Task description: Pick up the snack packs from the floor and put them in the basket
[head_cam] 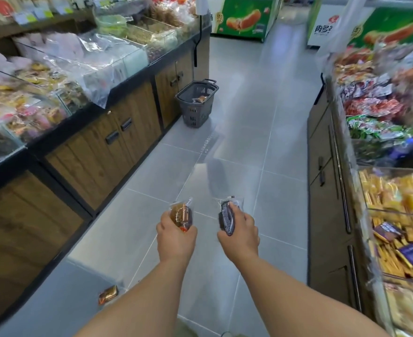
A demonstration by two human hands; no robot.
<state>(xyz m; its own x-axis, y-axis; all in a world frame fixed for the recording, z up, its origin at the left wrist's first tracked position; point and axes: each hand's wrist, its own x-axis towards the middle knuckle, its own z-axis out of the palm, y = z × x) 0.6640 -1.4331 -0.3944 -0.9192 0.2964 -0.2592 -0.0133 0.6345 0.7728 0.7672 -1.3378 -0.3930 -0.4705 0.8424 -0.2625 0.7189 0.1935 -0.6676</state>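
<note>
My left hand [175, 235] grips a brown snack pack [181, 215] in clear wrap, held out in front of me. My right hand [241, 231] grips a dark purple snack pack [226, 218]. A grey plastic basket [195, 110] stands on the floor far ahead, against the left counter, with at least one orange-brown pack [200, 99] inside it. One more brown snack pack [108, 294] lies on the floor tiles near my left forearm.
I stand in a shop aisle with grey floor tiles [244, 147]. A wooden counter [96, 154] with bins of sweets runs along the left. Another counter [327, 190] with packaged snacks lines the right. Green freezers [244, 18] close the far end.
</note>
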